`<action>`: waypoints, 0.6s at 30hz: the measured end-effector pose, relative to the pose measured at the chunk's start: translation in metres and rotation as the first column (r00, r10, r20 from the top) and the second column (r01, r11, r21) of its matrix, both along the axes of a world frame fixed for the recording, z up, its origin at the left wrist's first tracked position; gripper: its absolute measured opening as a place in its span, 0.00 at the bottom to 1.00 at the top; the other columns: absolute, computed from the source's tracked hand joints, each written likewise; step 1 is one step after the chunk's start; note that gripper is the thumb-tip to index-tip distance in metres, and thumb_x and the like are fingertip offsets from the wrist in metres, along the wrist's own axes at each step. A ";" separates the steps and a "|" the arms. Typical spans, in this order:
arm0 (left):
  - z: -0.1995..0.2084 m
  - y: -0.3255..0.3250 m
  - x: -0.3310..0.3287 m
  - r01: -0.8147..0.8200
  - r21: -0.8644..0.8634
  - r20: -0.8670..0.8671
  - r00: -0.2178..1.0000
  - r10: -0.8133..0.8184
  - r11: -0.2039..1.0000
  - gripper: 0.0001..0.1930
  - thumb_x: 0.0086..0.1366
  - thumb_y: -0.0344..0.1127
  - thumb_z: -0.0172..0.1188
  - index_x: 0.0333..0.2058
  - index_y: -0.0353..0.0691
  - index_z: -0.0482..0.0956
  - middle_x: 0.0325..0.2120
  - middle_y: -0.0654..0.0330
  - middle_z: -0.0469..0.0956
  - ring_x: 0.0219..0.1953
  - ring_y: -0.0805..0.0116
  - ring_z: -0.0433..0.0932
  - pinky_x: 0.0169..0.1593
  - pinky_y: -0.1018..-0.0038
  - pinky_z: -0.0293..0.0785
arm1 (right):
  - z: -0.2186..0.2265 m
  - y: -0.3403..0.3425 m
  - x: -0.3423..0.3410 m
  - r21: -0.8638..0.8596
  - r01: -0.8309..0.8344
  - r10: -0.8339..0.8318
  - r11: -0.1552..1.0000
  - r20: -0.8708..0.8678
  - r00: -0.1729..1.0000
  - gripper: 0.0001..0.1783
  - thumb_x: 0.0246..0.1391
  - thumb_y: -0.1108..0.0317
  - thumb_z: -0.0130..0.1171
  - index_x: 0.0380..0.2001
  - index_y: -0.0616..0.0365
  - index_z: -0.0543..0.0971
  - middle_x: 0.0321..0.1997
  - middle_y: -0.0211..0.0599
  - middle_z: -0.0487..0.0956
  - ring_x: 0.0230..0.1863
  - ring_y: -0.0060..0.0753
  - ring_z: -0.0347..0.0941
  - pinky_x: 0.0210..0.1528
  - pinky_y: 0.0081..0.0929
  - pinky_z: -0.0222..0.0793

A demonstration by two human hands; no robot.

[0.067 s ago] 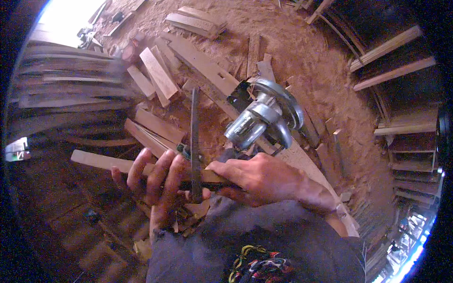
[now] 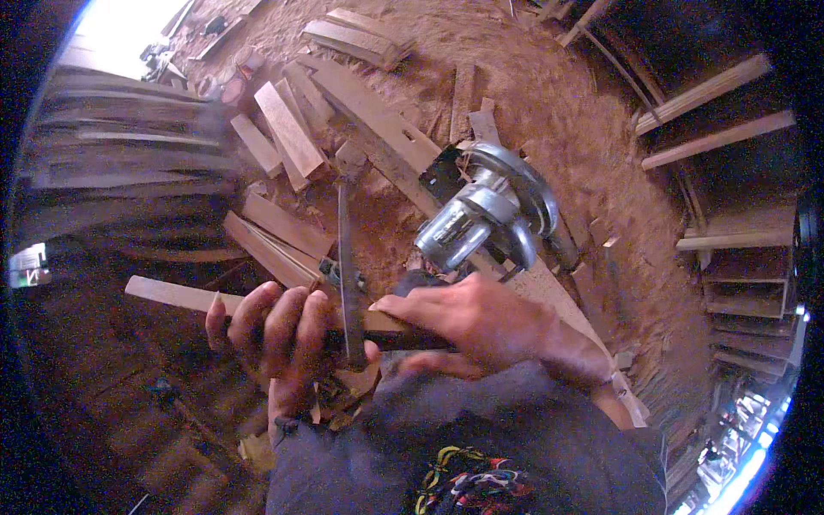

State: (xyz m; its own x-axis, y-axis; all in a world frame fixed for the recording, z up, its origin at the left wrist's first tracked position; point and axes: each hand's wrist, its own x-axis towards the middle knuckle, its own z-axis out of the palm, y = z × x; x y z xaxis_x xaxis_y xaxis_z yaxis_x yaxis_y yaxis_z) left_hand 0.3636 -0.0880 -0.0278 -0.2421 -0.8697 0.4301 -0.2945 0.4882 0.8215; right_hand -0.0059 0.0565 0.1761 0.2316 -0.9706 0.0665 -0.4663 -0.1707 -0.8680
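Observation:
A long, narrow wooden strip (image 2: pixel 172 293) lies across in front of me. My left hand (image 2: pixel 283 330) has its fingers wrapped round the middle of it. A thin, flat grey bar (image 2: pixel 345 257), like the blade of a square, crosses the strip beside my left fingertips; how it is held at its lower end is partly hidden. Over the strip's right end is my right hand (image 2: pixel 485 326), its fingers above and below the wood. Just beyond that hand, a silver circular saw (image 2: pixel 481 215) rests on a long plank (image 2: pixel 369 103) with a slot cut in it.
Short boards (image 2: pixel 292 129) and other offcuts (image 2: pixel 279 227) lie on the sawdust-covered ground (image 2: pixel 601 163). Stacked planks (image 2: pixel 129 154) rise at the left. Wooden framing with crosspieces (image 2: pixel 721 142) stands at the right.
The grey bar's upper end has tipped slightly left. The lower fingers of my right hand have loosened and moved apart from the strip. My left fingers have shifted slightly.

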 end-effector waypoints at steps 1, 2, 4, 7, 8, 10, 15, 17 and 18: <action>-0.004 -0.009 0.010 -0.074 0.070 -0.045 0.996 0.078 0.995 0.29 0.64 0.55 0.60 0.50 0.36 0.67 0.54 0.44 0.70 0.64 0.47 0.66 0.71 0.49 0.57 | -0.008 -0.005 -0.009 -0.097 0.055 -0.049 0.994 0.064 0.997 0.32 0.61 0.52 0.66 0.61 0.58 0.72 0.43 0.45 0.82 0.47 0.48 0.83 0.48 0.45 0.79; -0.005 -0.021 0.013 -0.131 0.131 -0.100 0.984 0.144 0.983 0.28 0.64 0.55 0.60 0.48 0.36 0.68 0.54 0.44 0.70 0.64 0.48 0.66 0.71 0.49 0.56 | -0.015 -0.001 -0.019 -0.112 0.225 -0.216 0.968 0.087 0.973 0.32 0.62 0.50 0.65 0.61 0.58 0.73 0.43 0.44 0.82 0.47 0.48 0.81 0.50 0.44 0.78; -0.028 -0.049 0.005 -0.169 0.281 -0.261 0.934 0.245 0.945 0.26 0.65 0.55 0.59 0.46 0.36 0.69 0.53 0.45 0.71 0.64 0.49 0.66 0.72 0.49 0.56 | -0.024 0.008 -0.030 -0.155 0.594 -0.609 0.789 -0.074 0.790 0.32 0.62 0.45 0.64 0.59 0.58 0.74 0.43 0.41 0.81 0.47 0.46 0.79 0.53 0.42 0.75; -0.024 -0.085 -0.004 -0.163 0.326 -0.401 0.868 0.293 0.931 0.23 0.66 0.54 0.57 0.42 0.36 0.71 0.51 0.46 0.72 0.64 0.50 0.66 0.72 0.49 0.56 | -0.087 0.026 -0.055 -0.285 0.845 -0.882 0.452 -0.286 0.375 0.35 0.59 0.39 0.66 0.54 0.58 0.75 0.46 0.41 0.79 0.49 0.42 0.77 0.54 0.38 0.72; -0.029 -0.088 -0.007 -0.145 0.338 -0.436 0.852 0.291 0.930 0.23 0.67 0.54 0.56 0.41 0.36 0.72 0.50 0.46 0.73 0.64 0.50 0.66 0.73 0.49 0.55 | -0.106 0.031 -0.058 -0.189 0.879 -0.883 0.438 -0.277 0.380 0.35 0.58 0.38 0.66 0.54 0.58 0.76 0.49 0.44 0.79 0.51 0.42 0.77 0.55 0.39 0.72; -0.045 -0.084 -0.010 -0.100 0.351 -0.502 0.819 0.278 0.931 0.22 0.68 0.53 0.55 0.39 0.36 0.73 0.49 0.47 0.73 0.64 0.51 0.66 0.73 0.49 0.55 | -0.114 0.032 -0.060 -0.020 0.897 -0.864 0.441 -0.281 0.418 0.36 0.57 0.38 0.68 0.52 0.58 0.76 0.50 0.48 0.80 0.52 0.42 0.77 0.56 0.40 0.73; -0.079 -0.043 -0.006 0.157 0.287 -0.679 0.729 0.085 0.945 0.21 0.70 0.52 0.52 0.33 0.36 0.76 0.47 0.49 0.75 0.64 0.53 0.67 0.74 0.49 0.54 | -0.145 0.058 -0.076 0.171 0.832 -0.766 0.528 -0.328 0.553 0.40 0.52 0.42 0.74 0.58 0.59 0.75 0.50 0.44 0.82 0.52 0.41 0.79 0.58 0.39 0.73; -0.098 -0.021 0.001 0.325 0.255 -0.744 0.667 -0.030 0.911 0.22 0.66 0.53 0.52 0.31 0.36 0.77 0.50 0.46 0.74 0.68 0.50 0.63 0.76 0.49 0.48 | -0.140 0.057 -0.076 0.335 0.781 -0.755 0.527 -0.237 0.611 0.44 0.48 0.44 0.77 0.61 0.59 0.74 0.55 0.44 0.82 0.56 0.42 0.78 0.61 0.38 0.72; -0.104 -0.006 0.009 0.398 0.248 -0.766 0.639 -0.073 0.883 0.23 0.64 0.54 0.52 0.30 0.36 0.77 0.52 0.44 0.73 0.70 0.49 0.61 0.76 0.49 0.45 | -0.129 0.054 -0.075 0.499 0.710 -0.759 0.497 -0.147 0.634 0.47 0.46 0.45 0.79 0.63 0.59 0.73 0.57 0.43 0.81 0.57 0.42 0.77 0.63 0.38 0.71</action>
State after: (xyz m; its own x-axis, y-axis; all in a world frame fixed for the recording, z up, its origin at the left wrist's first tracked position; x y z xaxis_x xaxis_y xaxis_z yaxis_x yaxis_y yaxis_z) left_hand 0.3730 -0.0940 -0.1319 -0.2177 -0.9498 0.2248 0.5473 0.0719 0.8338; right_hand -0.0805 0.1102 0.0476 -0.5623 -0.6859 -0.4619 -0.1515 0.6346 -0.7579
